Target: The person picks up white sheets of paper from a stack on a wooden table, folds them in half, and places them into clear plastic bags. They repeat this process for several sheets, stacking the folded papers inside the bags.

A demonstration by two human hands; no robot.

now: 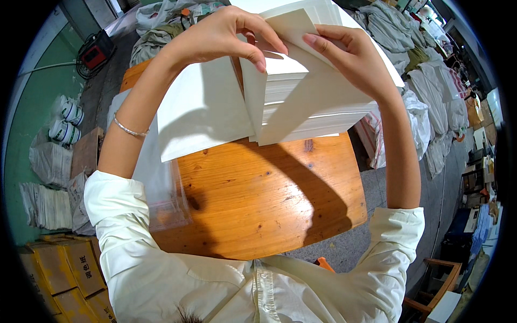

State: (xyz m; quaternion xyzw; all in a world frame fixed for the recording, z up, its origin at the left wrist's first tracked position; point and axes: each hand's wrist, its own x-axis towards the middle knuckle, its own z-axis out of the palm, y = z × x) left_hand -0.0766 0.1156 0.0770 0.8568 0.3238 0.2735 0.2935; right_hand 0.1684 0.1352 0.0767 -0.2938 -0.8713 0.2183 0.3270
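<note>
A tall stack of white paper sheets (pixel 307 102) stands at the table's far side, its layered edges facing me. At its top, my right hand (pixel 355 51) pinches a raised sheet of white paper (pixel 293 24) between thumb and fingers. My left hand (pixel 239 35) arches over the stack's near-left corner, thumb and fingertips apart, with nothing visible held in it. A lower pile of white paper (pixel 204 116) lies flat beside the stack, under my left forearm. More upright white sheets show behind the raised one; their far ends are cut off by the view's upper edge.
Clear plastic bags (pixel 167 202) lie on the wooden table (pixel 258 194) at the left. Cardboard boxes (pixel 70 269) are stacked at lower left. Cloth-covered heaps (pixel 436 102) stand along the right. A wooden stool frame (pixel 439 285) is at lower right, a red-and-black machine (pixel 97 49) at far left.
</note>
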